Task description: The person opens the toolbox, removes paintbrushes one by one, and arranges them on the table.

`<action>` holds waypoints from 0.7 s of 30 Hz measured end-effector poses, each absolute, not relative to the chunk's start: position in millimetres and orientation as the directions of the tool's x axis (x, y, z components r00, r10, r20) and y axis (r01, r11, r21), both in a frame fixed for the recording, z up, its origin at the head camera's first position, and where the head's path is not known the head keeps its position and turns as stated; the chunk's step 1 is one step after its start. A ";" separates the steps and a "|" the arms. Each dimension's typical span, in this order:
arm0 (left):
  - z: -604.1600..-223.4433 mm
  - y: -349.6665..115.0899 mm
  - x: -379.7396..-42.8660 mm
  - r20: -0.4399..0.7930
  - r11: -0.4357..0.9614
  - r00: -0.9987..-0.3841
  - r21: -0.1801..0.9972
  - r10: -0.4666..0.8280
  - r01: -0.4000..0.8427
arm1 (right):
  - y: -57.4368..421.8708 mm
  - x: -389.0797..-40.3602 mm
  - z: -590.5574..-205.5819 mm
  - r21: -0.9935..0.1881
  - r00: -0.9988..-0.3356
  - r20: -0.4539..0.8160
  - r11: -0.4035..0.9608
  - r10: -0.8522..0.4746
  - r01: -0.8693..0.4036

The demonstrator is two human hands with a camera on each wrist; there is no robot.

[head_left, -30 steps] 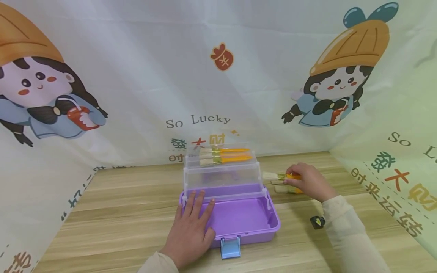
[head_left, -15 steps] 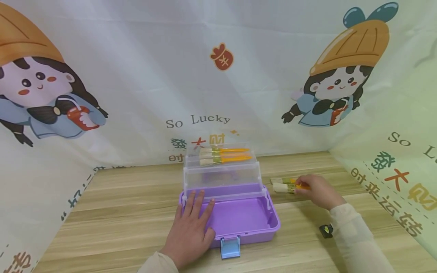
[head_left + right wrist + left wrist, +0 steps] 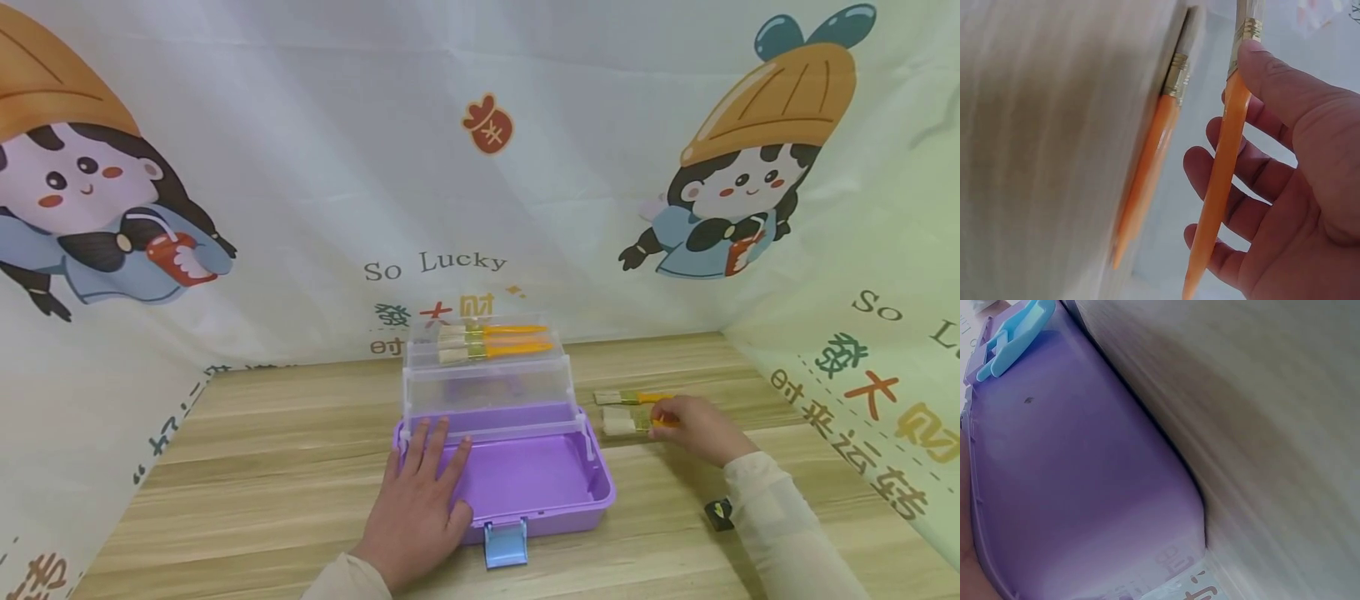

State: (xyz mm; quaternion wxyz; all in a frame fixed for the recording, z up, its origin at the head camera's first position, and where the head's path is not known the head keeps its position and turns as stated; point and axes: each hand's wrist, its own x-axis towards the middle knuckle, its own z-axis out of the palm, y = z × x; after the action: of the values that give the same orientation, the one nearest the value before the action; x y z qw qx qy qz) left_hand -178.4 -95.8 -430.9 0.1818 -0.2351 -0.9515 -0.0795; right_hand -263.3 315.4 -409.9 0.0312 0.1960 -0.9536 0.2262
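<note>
My right hand [image 3: 697, 425] pinches a paintbrush [image 3: 1225, 150] with thumb and fingers near its metal ferrule, bristles pointing left toward the box in the head view. A second paintbrush [image 3: 618, 397] with an orange handle lies on the table just beyond it. My left hand [image 3: 423, 500] rests on the left front part of a purple box [image 3: 555, 521], fingers spread over its rim. Clear fold-out trays [image 3: 487, 387] stand raised at the box's back. Several paintbrushes [image 3: 517, 348] lie in the top tray, bristles to the left.
A light blue latch [image 3: 507, 546] hangs at the box's front. The wood-grain table [image 3: 247, 475] stretches to both sides. Printed cloth [image 3: 577, 200] walls in the back and sides. A small black piece [image 3: 720, 514] shows beside the right sleeve.
My right hand has moved right and nearer with the brush, from above the brush lying farther back to the near side of it. The left hand and box have stayed put.
</note>
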 end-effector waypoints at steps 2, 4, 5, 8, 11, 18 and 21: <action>-430.6 -96.0 -178.0 0.387 0.876 -0.822 0.070 0.418 0.478 | 315.4 -263.5 -411.0 -0.410 -0.919 0.137 0.824 -0.369 -0.392; -429.8 -96.1 -177.6 0.387 0.875 -0.822 0.074 0.418 0.479 | 316.0 -263.5 -412.2 -0.409 -0.919 0.124 0.825 -0.374 -0.390; -429.7 -96.2 -177.6 0.386 0.874 -0.822 0.075 0.418 0.479 | 316.2 -263.6 -412.6 -0.408 -0.919 0.119 0.825 -0.377 -0.391; -429.4 -96.0 -177.7 0.377 0.875 -0.827 0.083 0.416 0.478 | 317.4 -264.4 -414.7 -0.403 -0.918 0.109 0.827 -0.381 -0.391; -428.8 -95.7 -177.8 0.362 0.877 -0.836 0.090 0.413 0.472 | 318.6 -265.4 -417.2 -0.395 -0.920 0.105 0.833 -0.378 -0.388; -427.6 -95.6 -177.3 0.350 0.878 -0.841 0.093 0.413 0.470 | 322.2 -267.1 -422.1 -0.376 -0.924 0.080 0.847 -0.374 -0.376; -427.4 -95.5 -176.7 0.350 0.877 -0.841 0.096 0.413 0.471 | 322.4 -267.7 -423.7 -0.371 -0.924 0.078 0.849 -0.375 -0.376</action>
State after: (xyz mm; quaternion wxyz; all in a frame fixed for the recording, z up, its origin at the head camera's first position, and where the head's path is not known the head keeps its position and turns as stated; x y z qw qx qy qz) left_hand -176.7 -95.5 -427.4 0.1618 -0.2313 -0.9552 -0.0895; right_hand -267.7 322.4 -423.7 0.0011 0.1955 -0.9615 0.1934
